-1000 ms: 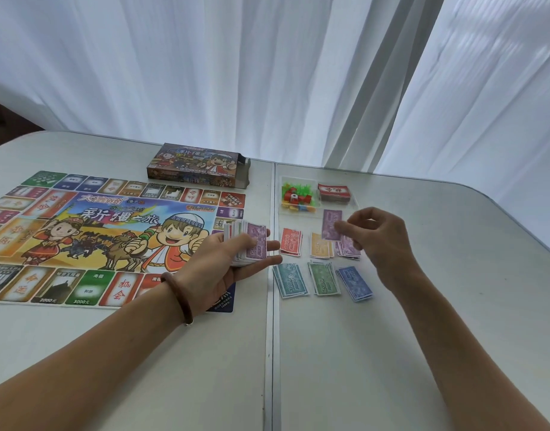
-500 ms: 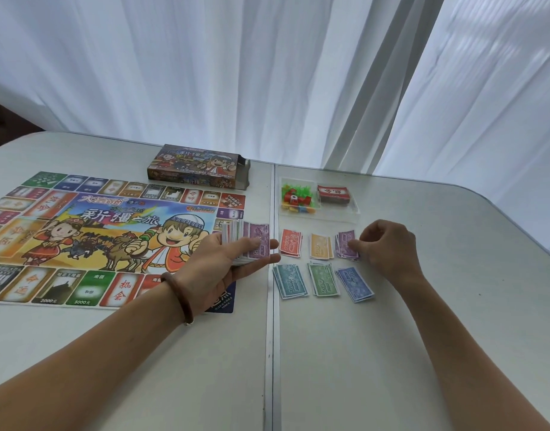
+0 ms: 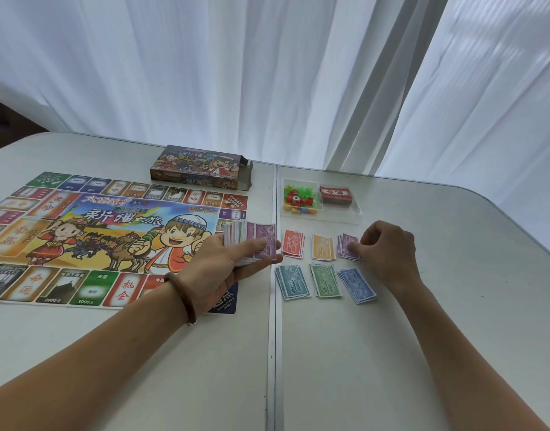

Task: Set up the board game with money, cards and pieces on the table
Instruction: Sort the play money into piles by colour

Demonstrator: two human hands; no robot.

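Note:
My left hand (image 3: 224,269) grips a thick stack of play money (image 3: 252,242), purple note on top, over the board's right edge. The colourful game board (image 3: 90,234) lies flat on the left of the table. Sorted money piles lie right of the table seam: red (image 3: 293,244), orange (image 3: 323,247) and purple (image 3: 348,246) in the far row, teal (image 3: 293,282), green (image 3: 325,280) and blue (image 3: 357,285) in the near row. My right hand (image 3: 387,247) rests with curled fingers at the purple pile, its fingertips on the top note.
The game box (image 3: 202,168) lies behind the board. A clear tray (image 3: 339,216) beyond the piles holds small coloured pieces (image 3: 298,199) and a red card deck (image 3: 335,195). White curtains hang behind the table. A seam (image 3: 272,337) splits the tabletop.
My right hand carried a purple note down from above the piles onto the purple pile and now rests there. My left hand has stayed in place with the stack.

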